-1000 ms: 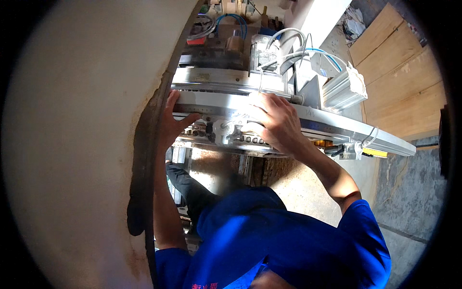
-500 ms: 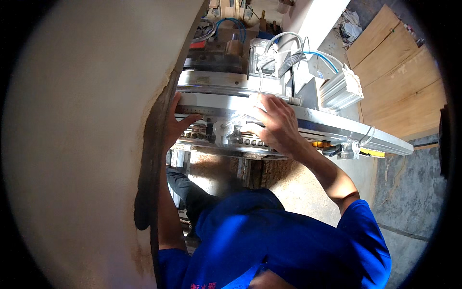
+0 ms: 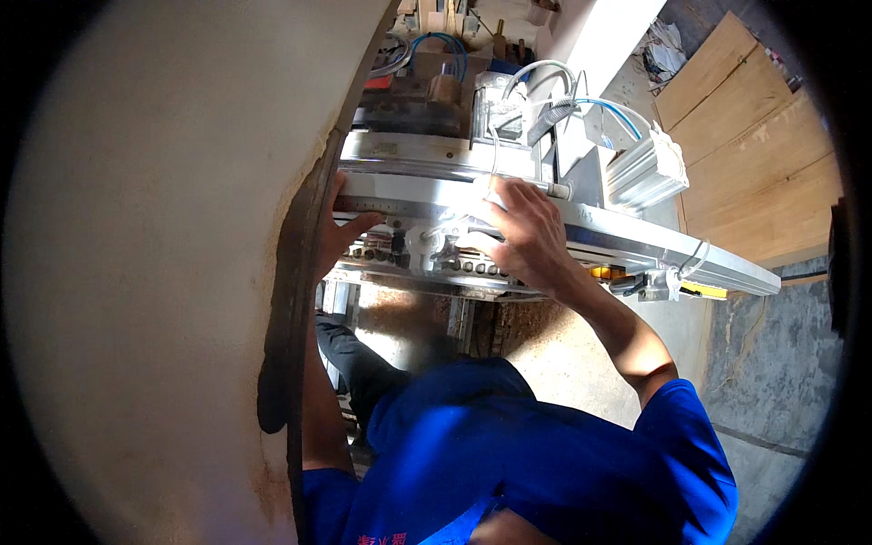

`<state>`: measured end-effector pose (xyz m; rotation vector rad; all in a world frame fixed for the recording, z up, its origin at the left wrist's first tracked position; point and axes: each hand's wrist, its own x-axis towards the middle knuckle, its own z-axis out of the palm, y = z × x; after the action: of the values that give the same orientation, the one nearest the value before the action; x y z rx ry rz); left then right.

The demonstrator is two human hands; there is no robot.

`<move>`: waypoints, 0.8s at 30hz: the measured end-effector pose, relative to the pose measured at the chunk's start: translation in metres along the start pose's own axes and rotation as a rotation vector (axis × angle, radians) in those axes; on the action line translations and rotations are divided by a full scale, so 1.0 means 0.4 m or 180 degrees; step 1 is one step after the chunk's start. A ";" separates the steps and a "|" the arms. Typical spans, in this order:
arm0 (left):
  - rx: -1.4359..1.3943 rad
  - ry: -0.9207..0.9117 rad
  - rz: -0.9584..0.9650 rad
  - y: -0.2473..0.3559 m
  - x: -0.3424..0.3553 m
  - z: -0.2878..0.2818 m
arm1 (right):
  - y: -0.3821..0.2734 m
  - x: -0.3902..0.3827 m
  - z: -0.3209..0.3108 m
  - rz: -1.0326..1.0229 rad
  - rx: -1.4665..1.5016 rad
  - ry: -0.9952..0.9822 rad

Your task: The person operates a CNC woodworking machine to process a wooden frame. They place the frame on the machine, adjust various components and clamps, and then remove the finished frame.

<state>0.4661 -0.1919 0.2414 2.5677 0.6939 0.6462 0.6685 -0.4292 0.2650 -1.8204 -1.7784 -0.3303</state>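
A long silver metal rail crosses in front of me, with a chain-like row and small fittings along its near side. My left hand is at the rail's left part, thumb on the front face and a finger over the upper edge; a big pale panel hides the rest of it. Further right, my right hand grips the same rail, its fingers bent over the top and its thumb pointing left beneath. Between the hands sits a shiny clear or metal fitting, washed out by glare. A thin white cable runs down to the right fingers.
The pale panel with a dark worn edge fills the left side. Behind the rail stand a dark machine block, a white ribbed housing and blue and grey hoses. Wooden boards lie at the right; a yellow part hangs under the rail.
The view has shifted very slightly. Both hands keep their places on the rail.
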 end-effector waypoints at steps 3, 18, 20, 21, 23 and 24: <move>-0.0054 -0.0189 -0.0085 -0.009 0.009 -0.003 | 0.003 -0.001 0.004 -0.0026 0.0033 0.0056; -0.0183 -0.0096 -0.0147 0.021 0.007 0.014 | 0.002 -0.009 0.052 -0.0202 -0.0339 0.0306; -0.0061 -0.0109 -0.0160 0.031 0.007 0.005 | -0.024 -0.004 0.072 -0.0369 -0.0104 0.0478; -0.0066 -0.0146 -0.0197 0.041 0.008 -0.007 | -0.067 0.006 0.046 -0.0407 0.0289 0.0372; -0.0061 -0.0188 -0.0216 0.048 0.010 -0.015 | -0.105 0.010 0.038 -0.0480 0.0547 0.0098; -0.0052 -0.0195 -0.0196 0.051 0.012 -0.015 | -0.112 0.009 0.042 -0.0513 0.0413 -0.0068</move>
<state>0.4738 -0.2039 0.2576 2.5292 0.7411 0.5491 0.6218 -0.4191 0.2632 -1.6013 -1.9204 -0.2517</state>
